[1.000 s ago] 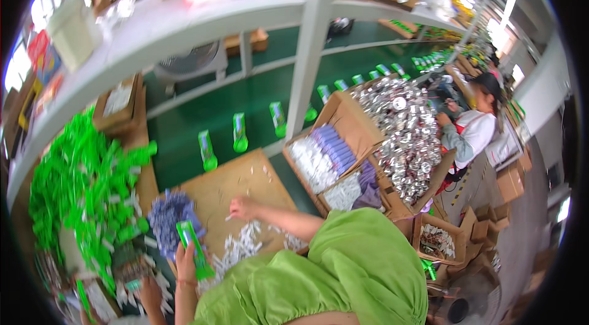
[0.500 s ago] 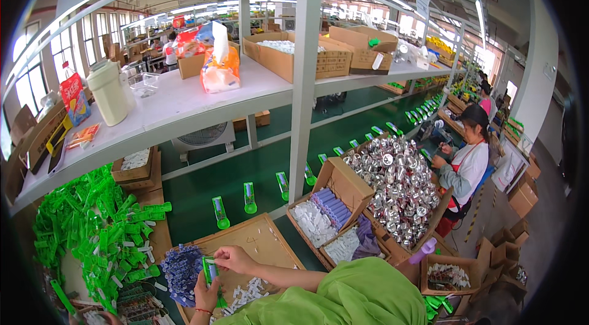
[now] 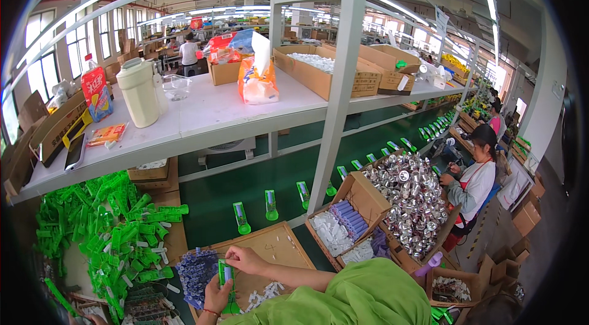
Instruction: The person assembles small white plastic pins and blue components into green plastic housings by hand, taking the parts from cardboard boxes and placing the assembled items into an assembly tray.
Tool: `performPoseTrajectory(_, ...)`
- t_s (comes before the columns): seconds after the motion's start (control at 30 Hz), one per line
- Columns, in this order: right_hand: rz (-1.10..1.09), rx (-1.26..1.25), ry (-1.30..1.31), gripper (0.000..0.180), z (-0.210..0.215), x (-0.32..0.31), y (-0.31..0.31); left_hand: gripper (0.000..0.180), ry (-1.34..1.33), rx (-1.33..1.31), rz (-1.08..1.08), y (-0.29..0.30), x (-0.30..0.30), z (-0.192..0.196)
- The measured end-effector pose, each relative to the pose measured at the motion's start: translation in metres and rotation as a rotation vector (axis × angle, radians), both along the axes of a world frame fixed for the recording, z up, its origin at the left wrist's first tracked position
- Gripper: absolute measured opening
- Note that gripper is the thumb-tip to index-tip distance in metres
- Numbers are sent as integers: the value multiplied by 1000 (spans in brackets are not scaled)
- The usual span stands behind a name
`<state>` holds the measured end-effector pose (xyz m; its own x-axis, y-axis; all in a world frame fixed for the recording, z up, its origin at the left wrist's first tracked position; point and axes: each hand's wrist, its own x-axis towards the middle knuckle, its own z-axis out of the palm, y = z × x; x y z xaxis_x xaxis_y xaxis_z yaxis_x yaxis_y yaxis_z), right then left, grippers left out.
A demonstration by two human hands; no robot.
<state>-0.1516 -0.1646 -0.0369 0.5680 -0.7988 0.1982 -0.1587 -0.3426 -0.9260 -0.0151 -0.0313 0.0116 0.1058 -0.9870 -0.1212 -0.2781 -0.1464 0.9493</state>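
Observation:
My left hand (image 3: 216, 295) is wrapped round a green plastic housing (image 3: 227, 275), a long open shell with a purple cylindrical cell lying in it. At the housing's top end, my right hand (image 3: 246, 260) pinches with thumb and forefinger; what is between the fingertips, if anything, is too small to make out. Both hands are over a shallow cardboard tray (image 3: 279, 236). Beside my left hand, a heap of purple cells (image 3: 197, 276) lies in the tray. Small white pieces (image 3: 264, 295) are scattered below my right forearm.
Green housings (image 3: 116, 227) pile up at left. Several filled housings (image 3: 242, 217) line the green conveyor (image 3: 215, 187). At right stand a box of white parts and purple cells (image 3: 348, 217) and a carton of silver reflectors (image 3: 411, 202). A co-worker (image 3: 475, 172) sits beyond; another's hand (image 3: 92, 320) shows lower left.
The whole view has shifted, so the scene sits farther right and mostly lower. My left hand still holds the housing, and my right hand remains at its top end.

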Motion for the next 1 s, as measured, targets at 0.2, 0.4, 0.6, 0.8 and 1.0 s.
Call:
performPoseTrajectory(0.2, 78, 491, -104, 23, -4, 14, -12, 25, 464, 142, 44, -21, 26, -41)
performPoseTrajectory(0.4, 198, 411, -132, 31, -22, 18, 0, 19, 576, -124, 367, -57, 49, -56)
performPoseTrajectory(0.6, 337, 87, 355, 28, -37, 39, -3, 28, 548, -75, 300, -78, 62, -83)
performPoseTrajectory(0.8, -9, 18, 405, 20, -68, 51, -77, 47, -485, -196, 545, -28, 152, -92)
performPoseTrajectory(1.0, -132, -101, 578, 18, -122, 79, -204, 32, -463, -163, 833, 49, 198, -111)
